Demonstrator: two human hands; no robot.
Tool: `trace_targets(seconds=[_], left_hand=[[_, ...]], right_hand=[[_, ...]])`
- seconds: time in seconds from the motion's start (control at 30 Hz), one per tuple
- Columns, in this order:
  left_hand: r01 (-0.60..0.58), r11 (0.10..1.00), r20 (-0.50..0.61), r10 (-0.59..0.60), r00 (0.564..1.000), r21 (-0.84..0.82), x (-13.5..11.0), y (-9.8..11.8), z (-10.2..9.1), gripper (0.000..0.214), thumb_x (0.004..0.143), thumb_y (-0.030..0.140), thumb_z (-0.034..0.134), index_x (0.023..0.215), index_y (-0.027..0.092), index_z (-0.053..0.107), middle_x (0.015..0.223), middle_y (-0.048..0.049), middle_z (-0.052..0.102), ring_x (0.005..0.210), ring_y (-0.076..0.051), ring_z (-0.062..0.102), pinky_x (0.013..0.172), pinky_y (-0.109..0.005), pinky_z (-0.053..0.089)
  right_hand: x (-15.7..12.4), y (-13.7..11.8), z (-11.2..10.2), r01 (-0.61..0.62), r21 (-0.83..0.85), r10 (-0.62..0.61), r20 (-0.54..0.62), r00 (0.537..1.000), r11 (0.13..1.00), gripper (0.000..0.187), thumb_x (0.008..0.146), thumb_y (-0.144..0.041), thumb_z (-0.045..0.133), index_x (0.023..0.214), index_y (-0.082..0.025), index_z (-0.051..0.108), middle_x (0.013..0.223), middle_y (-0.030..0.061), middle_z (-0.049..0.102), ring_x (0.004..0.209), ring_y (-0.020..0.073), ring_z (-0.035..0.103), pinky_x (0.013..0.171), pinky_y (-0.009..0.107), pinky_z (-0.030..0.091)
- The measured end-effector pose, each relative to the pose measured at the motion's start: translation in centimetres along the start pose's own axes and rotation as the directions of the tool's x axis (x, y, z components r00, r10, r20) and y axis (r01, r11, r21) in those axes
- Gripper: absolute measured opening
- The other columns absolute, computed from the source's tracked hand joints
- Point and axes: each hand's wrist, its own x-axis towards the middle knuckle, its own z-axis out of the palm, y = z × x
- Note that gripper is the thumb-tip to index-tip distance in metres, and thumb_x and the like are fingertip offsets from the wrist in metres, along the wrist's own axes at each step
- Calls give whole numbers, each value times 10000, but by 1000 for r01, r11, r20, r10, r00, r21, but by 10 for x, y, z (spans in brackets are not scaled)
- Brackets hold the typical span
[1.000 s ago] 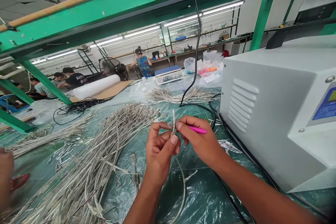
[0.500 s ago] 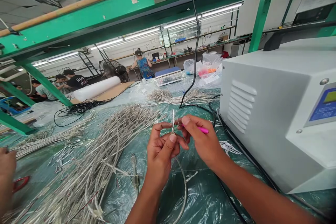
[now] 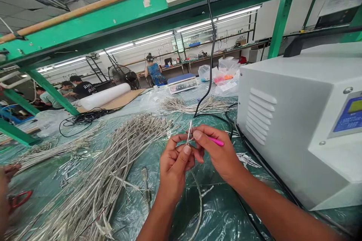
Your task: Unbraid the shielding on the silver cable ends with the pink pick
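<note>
Cable (image 3: pixel 199 199) in hand: it rises from the green sheet (image 3: pixel 226 214) and its tip stands upright between your two hands, near the white machine (image 3: pixel 294 120).

Progress, as a judgement: you are mid-way on this one end. The tip looks bared and shiny, but it is too small to tell how finished it is. A big pile of cables (image 3: pixel 113 154) lies to your left. I cannot tell which of these are done, so much probably remains.

Left hand (image 3: pixel 174 163): fingers curled and closed, with thumb and forefinger pinching the cable just below the tip.

Right hand (image 3: pixel 220 154): closed. Its thumb and forefinger touch the tip, and a pink tool (image 3: pixel 216 142) is tucked under the fingers, pointing right.
</note>
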Motion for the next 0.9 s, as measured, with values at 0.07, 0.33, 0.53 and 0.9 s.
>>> trace_targets(seconds=[0.07, 0.33, 0.53, 0.9], left_hand=[[11, 1000, 14, -11, 1000, -7, 0, 0, 0, 144, 960, 217, 492, 1099, 186, 515, 675, -28, 664, 467, -64, 307, 488, -219, 223], [86, 987, 114, -71, 991, -133, 2, 2, 1, 198, 976, 282, 420, 941, 147, 561, 644, -81, 690, 397, -63, 321, 417, -191, 203], [150, 954, 66, -137, 988, -260, 2, 9, 1, 252, 980, 304, 413, 905, 150, 598, 558, -46, 634, 374, -64, 306, 423, -190, 258], [195, 919, 78, -179, 981, -344, 3, 7, -1, 276, 987, 271, 390, 891, 140, 613, 509, -8, 548, 377, -63, 282, 400, -174, 271]], right_hand=[[0, 1, -1, -41, 25, 41, -2, 999, 999, 277, 835, -428, 682, 810, -153, 677, 566, -59, 475, 409, 59, 454, 410, 210, 368], [3, 4, -6, -162, 218, 177, -52, 983, 962, 417, 818, -540, 636, 921, -154, 755, 715, 24, 589, 566, 100, 476, 459, 212, 392], [5, 9, -10, 7, -90, -24, -191, 981, 996, 302, 892, -271, 455, 958, -250, 749, 1244, 26, 623, 1182, 204, 514, 870, 306, 464], [-1, -2, -4, -48, -109, 45, -28, 999, 993, 268, 872, -367, 605, 1077, -220, 696, 872, 0, 612, 571, 70, 429, 509, 230, 309]])
